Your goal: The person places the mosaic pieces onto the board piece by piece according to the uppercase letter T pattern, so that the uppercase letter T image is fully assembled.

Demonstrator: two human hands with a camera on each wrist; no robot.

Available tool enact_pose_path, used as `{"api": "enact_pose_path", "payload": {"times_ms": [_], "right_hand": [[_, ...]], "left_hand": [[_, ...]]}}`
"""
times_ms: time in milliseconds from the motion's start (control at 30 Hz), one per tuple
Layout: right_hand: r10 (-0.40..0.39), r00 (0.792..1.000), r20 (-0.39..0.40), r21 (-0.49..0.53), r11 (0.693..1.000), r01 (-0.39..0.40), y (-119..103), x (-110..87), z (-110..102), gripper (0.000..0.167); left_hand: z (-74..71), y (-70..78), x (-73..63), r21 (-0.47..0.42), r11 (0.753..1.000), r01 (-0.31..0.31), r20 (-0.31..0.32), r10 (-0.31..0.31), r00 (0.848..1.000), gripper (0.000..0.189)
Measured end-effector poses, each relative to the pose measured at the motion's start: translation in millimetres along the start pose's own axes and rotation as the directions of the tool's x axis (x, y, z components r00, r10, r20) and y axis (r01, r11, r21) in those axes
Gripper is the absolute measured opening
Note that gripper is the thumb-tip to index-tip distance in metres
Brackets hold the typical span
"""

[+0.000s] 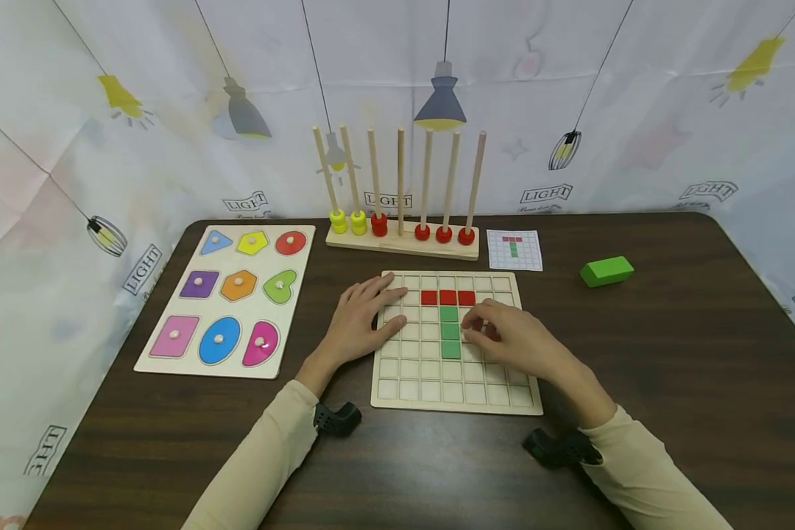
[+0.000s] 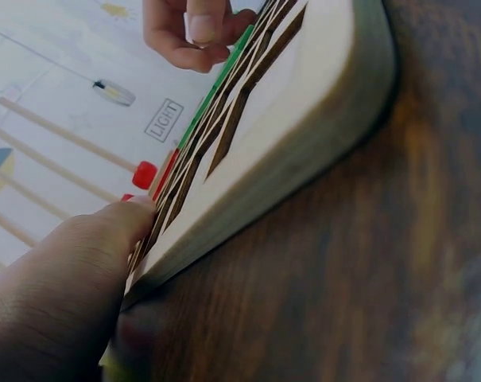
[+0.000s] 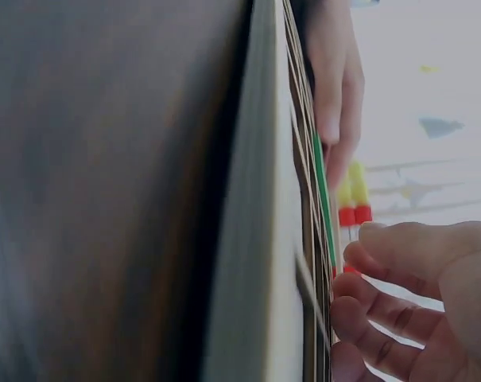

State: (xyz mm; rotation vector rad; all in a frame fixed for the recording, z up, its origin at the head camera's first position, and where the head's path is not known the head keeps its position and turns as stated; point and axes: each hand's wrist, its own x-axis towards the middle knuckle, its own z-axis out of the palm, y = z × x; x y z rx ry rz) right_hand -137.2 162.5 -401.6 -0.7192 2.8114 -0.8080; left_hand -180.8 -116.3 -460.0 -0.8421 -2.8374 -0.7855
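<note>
A pale wooden grid board (image 1: 417, 372) lies flat on the table. Three red square tiles (image 1: 447, 297) form a row in its upper part, and three green square tiles (image 1: 450, 331) run down from the middle one. My left hand (image 1: 354, 327) rests on the board's left side, fingers spread over the rim and thumb on the grid. Just right of the green tiles hovers my right hand (image 1: 510, 335), its fingers loosely bent. In the right wrist view, nothing shows between the thumb and fingers (image 3: 383, 342), which are close to the board's surface.
A peg stand (image 1: 404, 243) with yellow and red beads stands behind the board. Beside it lies a printed card (image 1: 514, 250) with a red and green T pattern. A green block (image 1: 606, 271) sits at right, a knobbed shape puzzle (image 1: 238, 246) at left.
</note>
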Motion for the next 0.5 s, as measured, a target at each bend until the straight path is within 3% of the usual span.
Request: {"api": "enact_pose_path", "payload": {"times_ms": [400,500], "right_hand": [[0.109,0.992,-0.067,-0.046,0.993,-0.112,51,-14.9,-33,0.018],[0.128,0.989,-0.076,-0.055,0.99,-0.132,60,-18.7,-39,0.021]], "left_hand": [[-5.3,1.0,4.5,-0.163,0.986,0.022,-0.054,-0.031,0.998,0.05],[-9.9,-1.8,1.4,-0.159,0.986,0.039,-0.081,-0.052,0.995,0.052]]}}
